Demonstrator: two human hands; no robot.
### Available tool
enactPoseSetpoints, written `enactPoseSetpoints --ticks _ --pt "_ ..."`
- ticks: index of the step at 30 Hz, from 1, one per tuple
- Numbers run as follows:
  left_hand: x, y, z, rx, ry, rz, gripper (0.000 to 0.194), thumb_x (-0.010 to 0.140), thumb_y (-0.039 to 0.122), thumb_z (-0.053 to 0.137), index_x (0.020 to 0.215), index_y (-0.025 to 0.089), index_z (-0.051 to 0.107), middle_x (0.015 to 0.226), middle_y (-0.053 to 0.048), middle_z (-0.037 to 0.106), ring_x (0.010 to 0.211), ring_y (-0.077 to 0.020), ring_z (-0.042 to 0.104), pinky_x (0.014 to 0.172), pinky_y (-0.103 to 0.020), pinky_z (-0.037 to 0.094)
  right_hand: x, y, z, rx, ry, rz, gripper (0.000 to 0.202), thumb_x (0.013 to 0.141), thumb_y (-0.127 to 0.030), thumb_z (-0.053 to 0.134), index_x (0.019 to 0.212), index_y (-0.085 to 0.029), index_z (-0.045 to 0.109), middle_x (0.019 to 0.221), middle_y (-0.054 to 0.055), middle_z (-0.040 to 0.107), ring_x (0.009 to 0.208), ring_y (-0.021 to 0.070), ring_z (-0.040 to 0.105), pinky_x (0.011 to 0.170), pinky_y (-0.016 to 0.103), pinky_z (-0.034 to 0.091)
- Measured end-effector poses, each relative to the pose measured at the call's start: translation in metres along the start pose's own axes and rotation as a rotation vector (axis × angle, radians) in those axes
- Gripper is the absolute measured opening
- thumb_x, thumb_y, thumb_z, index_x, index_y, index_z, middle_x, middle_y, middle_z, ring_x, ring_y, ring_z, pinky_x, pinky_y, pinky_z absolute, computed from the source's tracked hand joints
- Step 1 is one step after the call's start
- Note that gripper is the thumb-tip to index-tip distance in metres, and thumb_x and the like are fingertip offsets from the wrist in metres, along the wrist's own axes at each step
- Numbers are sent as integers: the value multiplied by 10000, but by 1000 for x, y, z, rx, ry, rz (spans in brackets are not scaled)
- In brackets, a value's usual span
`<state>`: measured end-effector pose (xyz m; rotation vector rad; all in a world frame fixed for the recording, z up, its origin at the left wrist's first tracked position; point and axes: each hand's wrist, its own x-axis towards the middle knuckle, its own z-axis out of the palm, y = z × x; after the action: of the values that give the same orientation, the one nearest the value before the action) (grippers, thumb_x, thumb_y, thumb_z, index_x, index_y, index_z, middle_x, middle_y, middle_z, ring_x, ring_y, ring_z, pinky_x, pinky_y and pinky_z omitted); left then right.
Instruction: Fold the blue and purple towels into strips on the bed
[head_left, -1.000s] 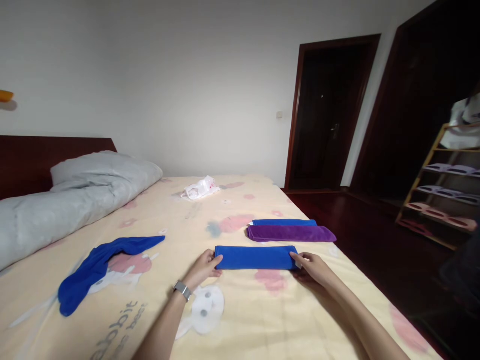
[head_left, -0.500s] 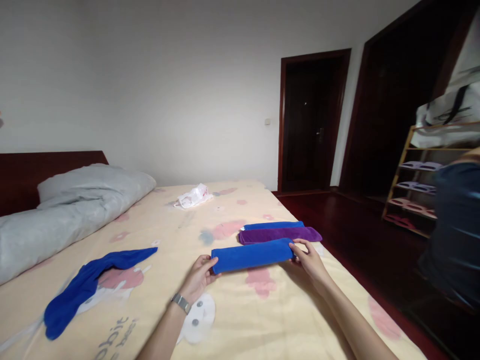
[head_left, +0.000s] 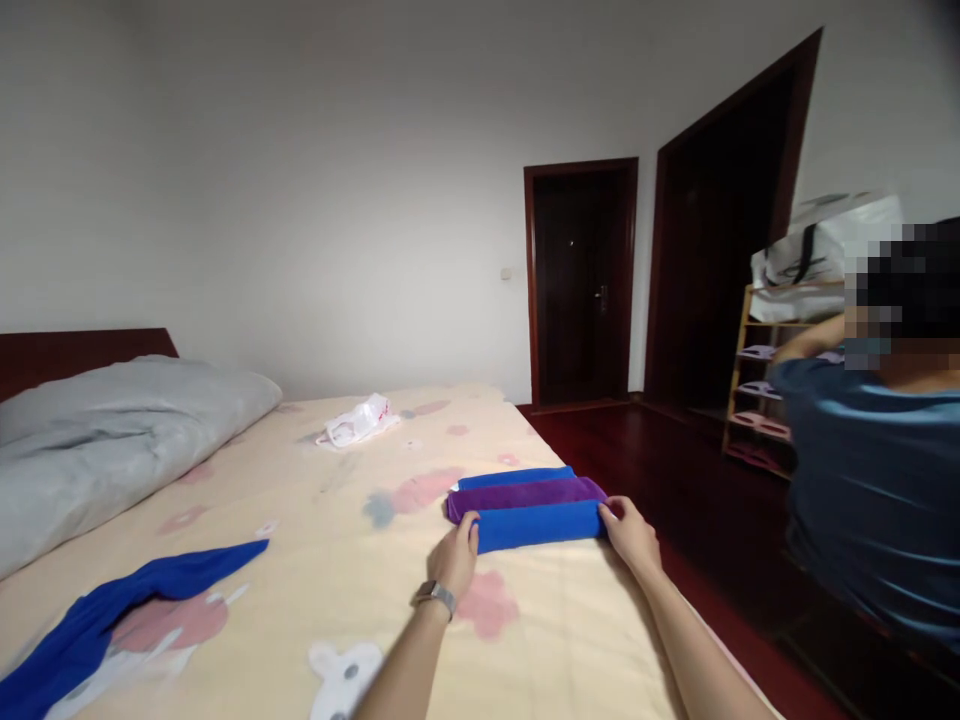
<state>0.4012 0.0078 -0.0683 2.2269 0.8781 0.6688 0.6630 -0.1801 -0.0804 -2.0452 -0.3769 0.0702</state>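
Note:
A folded blue cloth [head_left: 538, 526] lies along the near side of a folded purple cloth [head_left: 525, 495], with another folded blue cloth [head_left: 516, 478] behind the purple one. My left hand [head_left: 456, 555], with a watch on its wrist, grips the near blue cloth's left end. At that cloth's right end, my right hand [head_left: 630, 532] pinches the corner between thumb and fingers. A crumpled, unfolded blue cloth [head_left: 97, 625] lies on the bed [head_left: 300, 570] at the left.
A white plastic bag [head_left: 358, 420] rests toward the bed's far end. Grey bedding [head_left: 127, 430] lies at the left. A person in a blue shirt [head_left: 870, 480] is at the right, near a slipper rack [head_left: 735, 380] holding a large white bag [head_left: 817, 255].
Both hands have brought the near blue cloth forward, up against the purple one. The view has shifted right, and more of the person at the right shows.

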Motion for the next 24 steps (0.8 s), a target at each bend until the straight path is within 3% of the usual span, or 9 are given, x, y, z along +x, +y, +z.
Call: enactPoseSetpoints --ticks 3,5,11,14,17,20,24 --pt "-1 -6 7 380 53 139 302 1040 348 357 1247 340 577 966 -54 717 894 -223 692 724 -283 451 2 8 6 -135 -20 -13 350 894 -516 473 1115 -296 633 933 99 700 962 336 658 861 463 485" --pt "0 -6 7 453 53 144 298 1037 334 356 1231 325 582 935 -53 720 887 -222 690 741 -282 440 3 10 8 -202 -25 -9 393 918 -543 417 1150 -299 620 950 112 694 968 347 651 844 474 485" --pt "2 -2 4 457 40 145 287 1013 350 394 1163 307 635 908 -87 727 874 -252 682 814 -332 418 1 9 4 -284 -17 -29 468 934 -598 359 1174 -294 623 910 119 678 967 337 643 821 461 493" --pt "0 -2 6 384 62 163 286 1005 363 417 1117 313 675 909 -101 734 976 -276 660 918 -387 380 0 10 5 -293 8 -49 471 930 -600 364 1159 -294 640 888 123 676 973 345 637 811 470 499" --pt "-1 -2 1 349 51 184 300 1000 392 435 1096 310 707 951 -129 735 1079 -313 623 990 -441 336 0 11 7 -313 42 -91 459 922 -585 377 1133 -297 665 1024 140 675 1039 371 611 836 492 491" --pt "4 -4 -20 355 1 186 305 977 451 492 1153 330 709 1017 -136 740 1072 -333 638 1005 -464 341 -1 13 8 -341 94 -109 512 918 -596 355 1155 -274 675 1171 168 634 1057 381 600 838 502 487" --pt "3 -26 -79 372 -22 94 382 951 491 541 1288 343 644 1073 -114 750 1014 -309 683 945 -410 416 -6 14 1 -350 174 -134 594 930 -589 281 1163 -219 683 1156 226 625 985 369 626 746 472 493"
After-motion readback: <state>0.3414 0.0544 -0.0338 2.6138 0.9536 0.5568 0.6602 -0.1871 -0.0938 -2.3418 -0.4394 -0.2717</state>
